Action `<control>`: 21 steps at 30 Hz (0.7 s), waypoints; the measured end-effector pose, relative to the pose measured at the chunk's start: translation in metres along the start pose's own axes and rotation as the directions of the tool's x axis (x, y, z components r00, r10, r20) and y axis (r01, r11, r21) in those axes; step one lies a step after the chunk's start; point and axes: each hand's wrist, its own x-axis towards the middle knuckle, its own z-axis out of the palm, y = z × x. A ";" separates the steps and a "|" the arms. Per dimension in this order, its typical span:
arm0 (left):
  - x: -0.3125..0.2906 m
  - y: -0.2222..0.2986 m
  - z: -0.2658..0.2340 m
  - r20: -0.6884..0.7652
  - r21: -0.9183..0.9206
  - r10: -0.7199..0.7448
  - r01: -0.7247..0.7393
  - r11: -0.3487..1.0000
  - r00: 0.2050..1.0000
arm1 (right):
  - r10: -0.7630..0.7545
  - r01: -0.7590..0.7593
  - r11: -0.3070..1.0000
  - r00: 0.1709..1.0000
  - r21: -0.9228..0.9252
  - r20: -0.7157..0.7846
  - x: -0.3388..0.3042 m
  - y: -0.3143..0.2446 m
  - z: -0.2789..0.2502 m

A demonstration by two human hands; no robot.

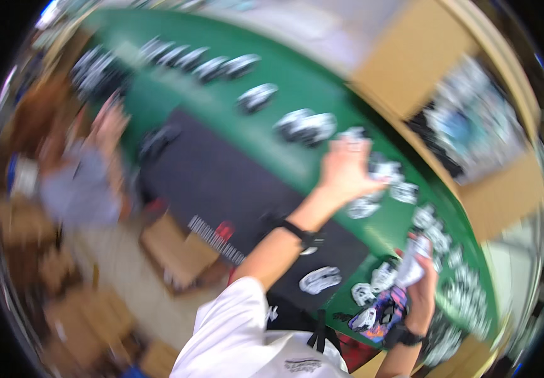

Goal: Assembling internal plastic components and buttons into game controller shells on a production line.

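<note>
My left arm stretches across the green table, and my left hand [345, 165] is spread with the thumb out. Its fingertips reach a small white-and-black rounded piece [356, 133] in a row of similar pieces; whether they touch it is blurred. At the right, my right hand [424, 286] is closed around a white oblong piece [412, 263], whose kind I cannot make out. Just below lies a purple and orange patterned item [390, 310], beside several white-and-black pieces [383, 277]. Another white-and-black oval piece [320, 280] rests on the dark mat [221, 183].
More such pieces [257, 97] run along the green table [221, 31]. Beyond its far edge stands an open cardboard box [410, 57] with clear plastic bags inside. At left a person [86, 183] works at the table. Cardboard boxes [89, 321] sit on the floor.
</note>
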 end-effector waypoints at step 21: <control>-0.812 -0.246 -0.052 0.366 -0.917 -0.930 0.155 -0.367 -0.035 | 0.914 -0.853 0.271 0.081 -0.447 0.398 -0.206 0.396 0.293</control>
